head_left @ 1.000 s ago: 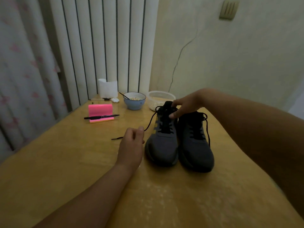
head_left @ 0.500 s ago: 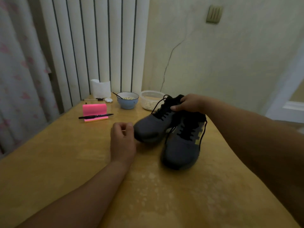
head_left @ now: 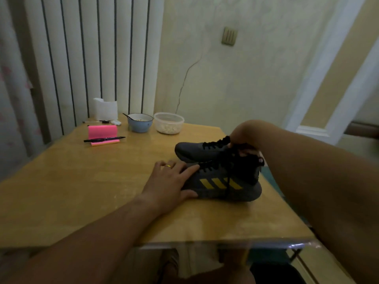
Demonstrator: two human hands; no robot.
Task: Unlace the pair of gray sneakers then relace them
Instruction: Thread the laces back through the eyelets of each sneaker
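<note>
**On the surface [head_left: 82, 181], gray sneakers [head_left: 213, 173] under both grips**

Toward the right half of the wooden surface, the two sneakers lie close together with their toes pointing left and their heels near the right edge. The near sneaker [head_left: 221, 184] shows three yellow stripes on its side, and a loose black lace [head_left: 228, 182] hangs down across them. The far sneaker [head_left: 194, 151] sits just behind it, its black laces [head_left: 213, 143] threaded through the eyelets.

The left grip [head_left: 168, 181] is released: the palm lies flat with straight fingers spread over the toe of the near sneaker, fingertips reaching the lowest laces. A yellow ring [head_left: 168, 166] is on one finger.

The right grip [head_left: 243, 138] is clenched at the dark collar end of the pair, fingers curled round black material where the two sneakers meet. Which sneaker it grasps cannot be told.

At the far left of the surface stands a pink note pad [head_left: 102, 132] with a black pen [head_left: 104, 138] lying across its front. Behind it is a white paper holder [head_left: 105, 109]. Beside these sit a blue bowl [head_left: 140, 125] with a utensil handle sticking out and a clear plastic tub [head_left: 168, 124] of pale pieces. A white ribbed radiator [head_left: 92, 54] stands against the wall behind, and a switch plate [head_left: 229, 36] is on the wall to its right.
</note>
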